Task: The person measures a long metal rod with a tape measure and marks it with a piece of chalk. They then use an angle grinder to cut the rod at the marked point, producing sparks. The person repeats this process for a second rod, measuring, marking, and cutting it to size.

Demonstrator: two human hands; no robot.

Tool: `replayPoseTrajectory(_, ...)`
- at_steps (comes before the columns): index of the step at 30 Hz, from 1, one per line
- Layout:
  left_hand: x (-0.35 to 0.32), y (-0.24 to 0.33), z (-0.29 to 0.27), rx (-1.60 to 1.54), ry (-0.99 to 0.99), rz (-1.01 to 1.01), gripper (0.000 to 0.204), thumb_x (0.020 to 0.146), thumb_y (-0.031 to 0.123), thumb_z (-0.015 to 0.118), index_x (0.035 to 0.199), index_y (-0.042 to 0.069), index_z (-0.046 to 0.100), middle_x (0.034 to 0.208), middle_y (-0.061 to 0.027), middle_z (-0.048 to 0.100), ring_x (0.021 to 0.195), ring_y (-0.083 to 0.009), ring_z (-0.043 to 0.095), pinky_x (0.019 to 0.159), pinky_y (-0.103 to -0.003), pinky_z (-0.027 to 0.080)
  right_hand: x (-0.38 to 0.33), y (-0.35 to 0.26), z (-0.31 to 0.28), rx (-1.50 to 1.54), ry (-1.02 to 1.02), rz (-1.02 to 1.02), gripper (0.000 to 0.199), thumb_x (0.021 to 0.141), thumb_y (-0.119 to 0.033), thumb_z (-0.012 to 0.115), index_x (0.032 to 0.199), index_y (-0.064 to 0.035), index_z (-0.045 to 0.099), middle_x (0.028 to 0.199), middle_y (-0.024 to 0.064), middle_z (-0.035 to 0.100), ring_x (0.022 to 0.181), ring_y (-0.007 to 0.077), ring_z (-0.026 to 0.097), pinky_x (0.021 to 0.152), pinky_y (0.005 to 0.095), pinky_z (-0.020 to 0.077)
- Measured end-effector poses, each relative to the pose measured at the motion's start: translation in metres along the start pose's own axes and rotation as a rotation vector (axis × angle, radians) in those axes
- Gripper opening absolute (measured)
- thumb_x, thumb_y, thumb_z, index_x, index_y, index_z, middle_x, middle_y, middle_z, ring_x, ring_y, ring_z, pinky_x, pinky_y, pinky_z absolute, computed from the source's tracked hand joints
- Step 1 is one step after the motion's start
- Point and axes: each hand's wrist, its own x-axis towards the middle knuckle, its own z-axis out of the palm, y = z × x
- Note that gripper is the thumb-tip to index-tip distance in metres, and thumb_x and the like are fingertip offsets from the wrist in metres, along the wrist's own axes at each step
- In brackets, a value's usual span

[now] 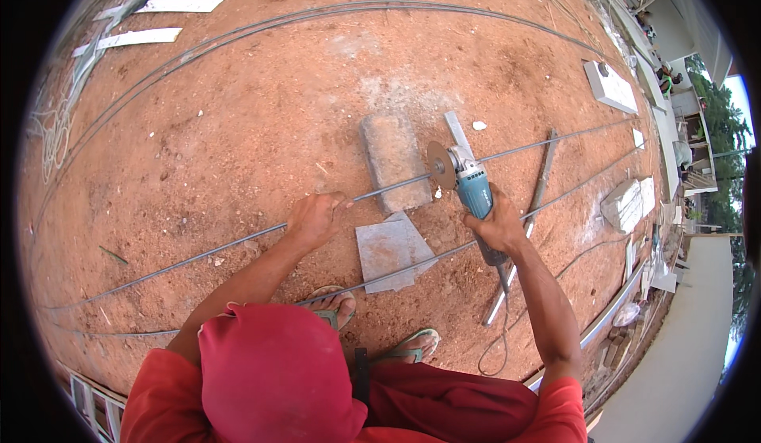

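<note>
While my left hand [314,219] is gripping the rod [396,186] left of the block [390,143], my right hand [499,225] is clasping the grinder [476,193] rightward.

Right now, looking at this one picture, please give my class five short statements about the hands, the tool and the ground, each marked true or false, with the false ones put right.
1. The right hand holds an angle grinder. True.
2. The left hand is holding nothing. False: it grips a metal rod.
3. The metal rod passes over a rectangular block. True.
4. The grinder's disc is bright blue. False: the disc is brown.
5. The flat grey pieces lie on the far side of the block. False: they lie on its near side, toward the person's feet.
</note>
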Motion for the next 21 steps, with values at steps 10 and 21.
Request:
replayPoseTrajectory(10,0.001,0.000,0.002,0.045,-0.005,0.008,0.032,0.104,0.040,0.057,0.102,0.013,0.074,0.075,-0.0191,0.069,0.069,-0.0385,0.069,0.063,-0.050,0.055,0.004,0.011,0.002,-0.036,-0.005,-0.044,0.079,0.072,-0.024,0.078,0.135,0.0144,0.049,0.107,0.0332,0.069,0.100,0.0411,0.071,0.093,0.0465,0.0566)
replayPoseTrajectory(21,-0.001,0.000,0.004,-0.006,0.055,0.015,0.027,0.102,0.032,0.061,0.092,0.009,0.070,0.072,-0.0211,0.064,0.070,-0.0428,0.065,0.062,-0.051,0.049,0.007,0.009,0.002,-0.023,-0.039,-0.011,0.077,0.072,-0.024,0.079,0.133,0.0144,0.051,0.107,0.0336,0.069,0.100,0.0413,0.071,0.094,0.0467,0.0573)
